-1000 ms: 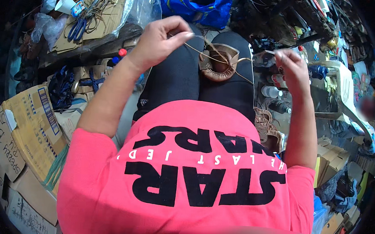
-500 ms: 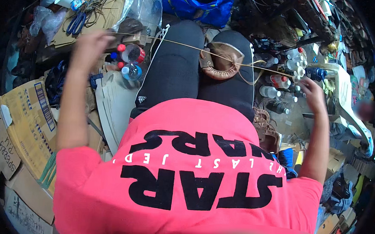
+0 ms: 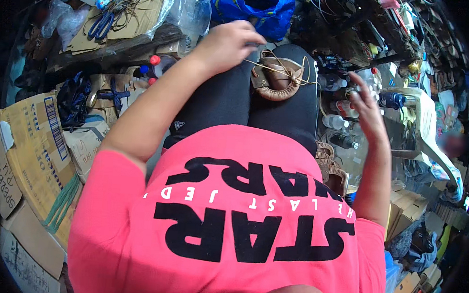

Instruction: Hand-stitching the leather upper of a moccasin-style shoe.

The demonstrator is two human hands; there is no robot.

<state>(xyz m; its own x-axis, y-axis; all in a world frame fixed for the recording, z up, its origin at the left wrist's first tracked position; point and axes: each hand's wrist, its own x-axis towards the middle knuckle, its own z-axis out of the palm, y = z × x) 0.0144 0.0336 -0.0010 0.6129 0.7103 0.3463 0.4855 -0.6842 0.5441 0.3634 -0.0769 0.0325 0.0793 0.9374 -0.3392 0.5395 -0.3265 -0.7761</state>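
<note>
A brown leather shoe upper (image 3: 279,82) with a stitched, gathered rim lies across my right thigh near the knee. A thin tan cord (image 3: 305,70) runs over it in loose loops. Above my left knee, just left of the shoe, my left hand (image 3: 231,43) is closed, fingers bent together; one length of cord leads from its underside to the shoe. My right hand (image 3: 367,110) is raised right of the shoe, beside the bottles, with fingers apart and nothing visible in it.
Blue-handled scissors (image 3: 101,26) and tangled cords lie on cardboard at the upper left. A blue bag (image 3: 274,25) stands beyond my knees. Several plastic bottles (image 3: 335,121) and a white plastic chair (image 3: 425,118) are on the right; cardboard boxes (image 3: 31,139) are on the left.
Both hands have come inward from a wide stretch, the left one much farther. The cord, taut between them before, is now slack and looped over the shoe upper. My right hand has opened.
</note>
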